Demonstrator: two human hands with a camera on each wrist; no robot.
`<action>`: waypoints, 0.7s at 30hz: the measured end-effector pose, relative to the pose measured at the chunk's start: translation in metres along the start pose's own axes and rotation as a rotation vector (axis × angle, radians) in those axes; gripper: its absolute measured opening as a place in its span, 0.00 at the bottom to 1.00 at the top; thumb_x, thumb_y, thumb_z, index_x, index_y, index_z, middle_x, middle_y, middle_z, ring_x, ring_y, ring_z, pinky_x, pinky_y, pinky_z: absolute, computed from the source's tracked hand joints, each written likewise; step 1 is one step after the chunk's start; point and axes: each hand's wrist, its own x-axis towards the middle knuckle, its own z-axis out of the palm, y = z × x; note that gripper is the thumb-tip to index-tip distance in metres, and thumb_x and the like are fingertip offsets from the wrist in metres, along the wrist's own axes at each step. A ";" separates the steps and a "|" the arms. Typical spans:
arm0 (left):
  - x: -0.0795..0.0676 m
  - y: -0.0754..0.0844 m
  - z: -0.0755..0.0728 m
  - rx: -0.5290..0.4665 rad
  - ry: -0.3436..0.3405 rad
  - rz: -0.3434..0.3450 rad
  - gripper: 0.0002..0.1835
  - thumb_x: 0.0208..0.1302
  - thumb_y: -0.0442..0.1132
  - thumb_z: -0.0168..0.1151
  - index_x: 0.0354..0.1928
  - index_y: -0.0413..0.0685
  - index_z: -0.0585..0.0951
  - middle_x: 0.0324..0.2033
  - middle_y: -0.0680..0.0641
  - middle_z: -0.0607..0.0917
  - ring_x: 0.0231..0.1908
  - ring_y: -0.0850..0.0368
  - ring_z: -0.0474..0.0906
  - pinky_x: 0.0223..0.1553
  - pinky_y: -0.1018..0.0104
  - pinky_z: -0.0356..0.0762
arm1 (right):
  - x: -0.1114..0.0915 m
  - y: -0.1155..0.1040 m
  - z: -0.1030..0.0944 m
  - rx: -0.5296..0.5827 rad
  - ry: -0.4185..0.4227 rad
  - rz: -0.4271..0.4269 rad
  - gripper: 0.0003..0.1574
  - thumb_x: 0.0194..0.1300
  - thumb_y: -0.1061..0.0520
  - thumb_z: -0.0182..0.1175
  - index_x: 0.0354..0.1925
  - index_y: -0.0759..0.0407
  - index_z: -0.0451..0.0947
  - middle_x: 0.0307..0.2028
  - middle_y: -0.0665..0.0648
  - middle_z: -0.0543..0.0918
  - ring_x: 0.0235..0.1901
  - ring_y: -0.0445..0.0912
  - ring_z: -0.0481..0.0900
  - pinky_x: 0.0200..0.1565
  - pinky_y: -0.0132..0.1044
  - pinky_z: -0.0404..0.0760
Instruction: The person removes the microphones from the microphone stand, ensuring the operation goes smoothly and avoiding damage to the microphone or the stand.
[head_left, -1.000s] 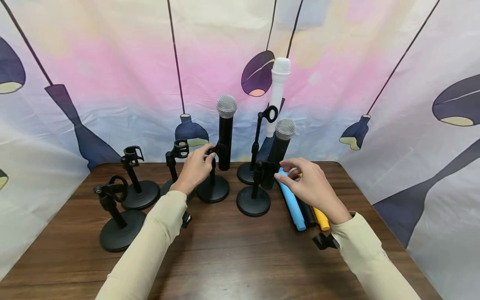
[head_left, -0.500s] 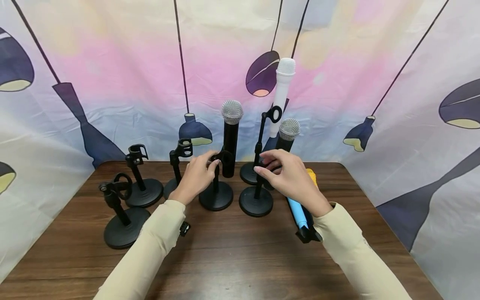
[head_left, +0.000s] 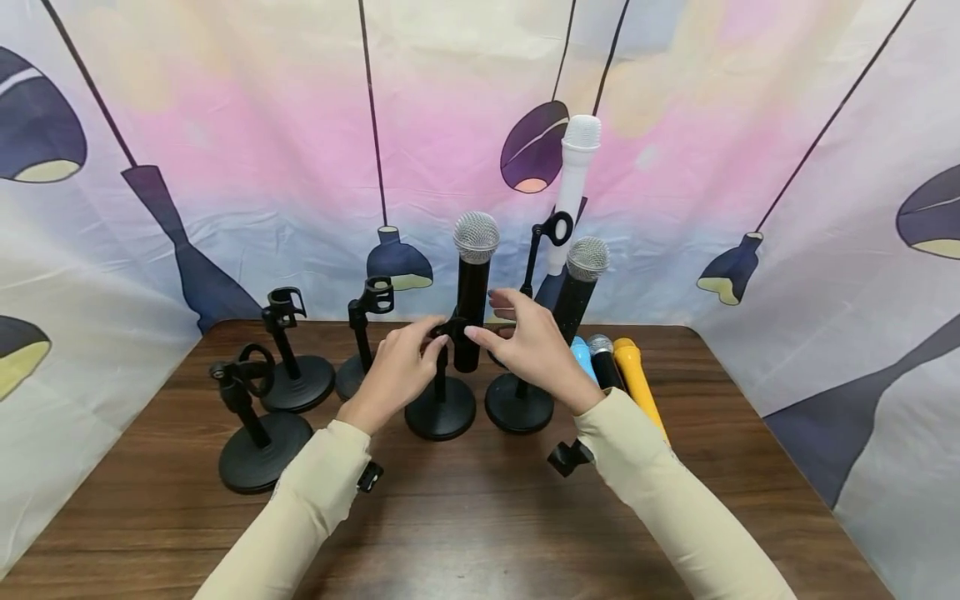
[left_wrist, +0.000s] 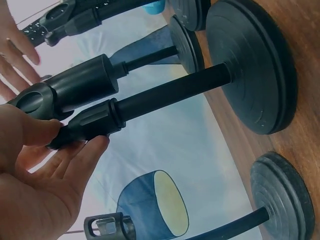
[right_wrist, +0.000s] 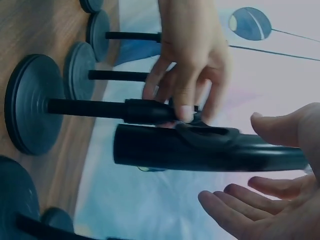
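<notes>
With thumb and fingers, my left hand [head_left: 397, 367] pinches the joint under the clip of a black microphone stand [head_left: 440, 408]. A black microphone [head_left: 472, 292] with a silver mesh head sits upright in that clip; its lower end hangs free beside the pole in the left wrist view. My right hand [head_left: 532, 346] is just right of this microphone. Its thumb and fingers are spread around the handle with gaps in the right wrist view. Behind the right wrist, a second stand [head_left: 519, 408] bears another black microphone [head_left: 576, 292], leaning right.
A white microphone [head_left: 573, 179] rises at the back, near a tall stand's ring clip [head_left: 558, 227]. Blue [head_left: 582, 357], black [head_left: 604, 363] and yellow [head_left: 636, 379] microphones lie at right. Several bare stands, one with a round base [head_left: 262, 450], stand at left on the wooden table [head_left: 465, 533].
My right hand has moved left, from beside the leaning microphone to the one in the middle. My left hand has drawn its stand, microphone included, slightly nearer. The head view has shifted a little.
</notes>
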 end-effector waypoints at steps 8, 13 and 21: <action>-0.011 0.009 -0.003 0.039 -0.011 0.019 0.21 0.78 0.38 0.55 0.68 0.43 0.75 0.48 0.43 0.86 0.32 0.56 0.81 0.29 0.60 0.75 | 0.003 0.007 0.020 0.042 -0.020 0.002 0.36 0.71 0.49 0.66 0.68 0.63 0.67 0.55 0.62 0.81 0.53 0.52 0.83 0.49 0.45 0.84; -0.014 0.011 -0.004 0.040 -0.013 0.009 0.20 0.77 0.38 0.56 0.67 0.43 0.76 0.45 0.44 0.86 0.31 0.56 0.81 0.28 0.60 0.74 | 0.002 0.012 0.024 0.046 0.003 -0.061 0.30 0.72 0.52 0.65 0.65 0.64 0.70 0.52 0.62 0.83 0.47 0.52 0.86 0.45 0.44 0.85; -0.019 0.006 -0.011 -0.069 -0.063 -0.008 0.20 0.77 0.41 0.59 0.66 0.45 0.78 0.43 0.46 0.88 0.35 0.55 0.85 0.32 0.60 0.81 | -0.001 0.013 0.025 0.049 -0.009 -0.106 0.28 0.73 0.53 0.64 0.65 0.62 0.71 0.47 0.61 0.86 0.36 0.47 0.87 0.36 0.42 0.83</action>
